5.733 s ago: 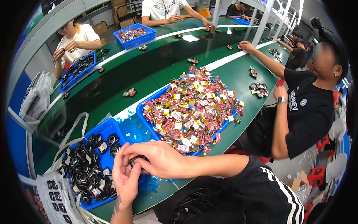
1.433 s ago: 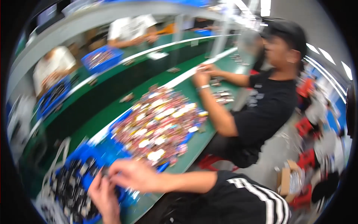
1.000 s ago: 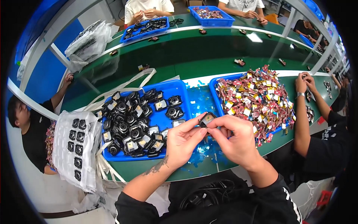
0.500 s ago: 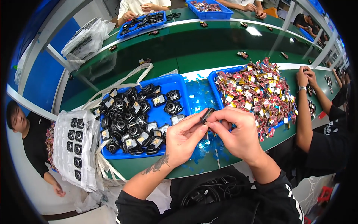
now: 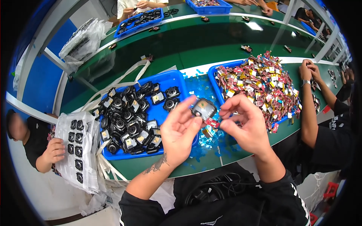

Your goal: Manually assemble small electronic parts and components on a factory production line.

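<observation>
My left hand (image 5: pixel 180 126) holds a black square smartwatch case (image 5: pixel 204 109) between thumb and fingers, its grey flat face turned up. A small red circuit board (image 5: pixel 212 122) hangs at the case's lower right edge. My right hand (image 5: pixel 245 122) is beside it, thumb and fingers curved and apart, with nothing visible between them. On the left, a blue tray (image 5: pixel 154 113) carries a heap of black watch cases (image 5: pixel 128 109). To the right, another blue tray (image 5: pixel 213 81) is piled with red circuit boards (image 5: pixel 260 84) bearing yellow and white parts.
Blue film scraps (image 5: pixel 205 90) lie between the trays on the green bench (image 5: pixel 177 171). A conveyor belt (image 5: pixel 181 49) with scattered boards runs beyond. At left, a person's hand (image 5: pixel 55 150) touches a white sheet (image 5: pixel 86 150) of watch parts. Another person's arms (image 5: pixel 310 101) work at right.
The watch case has turned from edge-on to show its flat face. My right hand has come away from it, fingers parted. The person at left has raised a hand to the white sheet.
</observation>
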Motion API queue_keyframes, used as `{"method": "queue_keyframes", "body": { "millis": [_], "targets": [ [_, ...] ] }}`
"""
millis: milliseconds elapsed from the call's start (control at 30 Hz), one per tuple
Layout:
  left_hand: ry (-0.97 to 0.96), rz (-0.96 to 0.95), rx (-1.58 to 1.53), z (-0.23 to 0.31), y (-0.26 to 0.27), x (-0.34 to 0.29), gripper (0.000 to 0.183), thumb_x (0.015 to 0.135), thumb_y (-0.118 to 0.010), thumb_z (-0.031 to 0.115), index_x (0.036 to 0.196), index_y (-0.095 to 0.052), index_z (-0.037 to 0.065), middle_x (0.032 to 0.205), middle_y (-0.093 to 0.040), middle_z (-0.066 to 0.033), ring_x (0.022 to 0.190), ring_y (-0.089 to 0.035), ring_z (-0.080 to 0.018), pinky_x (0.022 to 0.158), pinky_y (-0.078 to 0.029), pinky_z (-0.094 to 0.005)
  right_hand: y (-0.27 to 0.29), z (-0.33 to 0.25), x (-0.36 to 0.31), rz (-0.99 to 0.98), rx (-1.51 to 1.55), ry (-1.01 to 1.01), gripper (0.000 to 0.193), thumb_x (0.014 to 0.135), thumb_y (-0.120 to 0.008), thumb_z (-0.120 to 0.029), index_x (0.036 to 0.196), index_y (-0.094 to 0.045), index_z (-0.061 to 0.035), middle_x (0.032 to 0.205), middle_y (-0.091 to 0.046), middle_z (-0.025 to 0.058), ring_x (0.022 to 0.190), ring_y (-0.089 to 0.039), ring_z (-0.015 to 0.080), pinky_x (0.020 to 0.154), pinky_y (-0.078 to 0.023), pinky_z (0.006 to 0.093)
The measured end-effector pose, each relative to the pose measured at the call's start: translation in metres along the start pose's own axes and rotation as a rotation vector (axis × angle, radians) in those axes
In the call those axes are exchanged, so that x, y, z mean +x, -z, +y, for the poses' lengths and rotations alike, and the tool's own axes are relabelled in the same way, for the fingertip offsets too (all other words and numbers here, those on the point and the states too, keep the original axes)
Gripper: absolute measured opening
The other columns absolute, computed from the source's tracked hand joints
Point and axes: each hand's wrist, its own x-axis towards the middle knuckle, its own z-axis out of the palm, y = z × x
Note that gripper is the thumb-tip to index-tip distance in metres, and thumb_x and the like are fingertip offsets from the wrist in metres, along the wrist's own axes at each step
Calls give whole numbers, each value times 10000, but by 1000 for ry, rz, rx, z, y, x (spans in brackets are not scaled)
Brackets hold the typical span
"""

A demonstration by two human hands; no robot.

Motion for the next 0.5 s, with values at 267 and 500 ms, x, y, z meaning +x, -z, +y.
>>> {"method": "queue_keyframes", "body": {
  "millis": [267,500],
  "targets": [
    [-254,-217,683,10,12,1,313,862,-557,-115,1148,-650,-26,1180,-606,-164,1030,-632,-203,841,-518,-285,9,7,-7,-214,115,-194,111,869,-655,13,975,-637,43,923,-655,70,856,-631,86,736,-564,236],
    [-554,-302,977,10,13,5,278,796,-690,-55,1071,-687,-9,1126,-637,-155,890,-689,-243,729,-576,-306,14,4,-9,-250,50,-160,113,889,-624,13,995,-635,52,943,-652,68,883,-631,104,730,-571,242]
  ]
}}
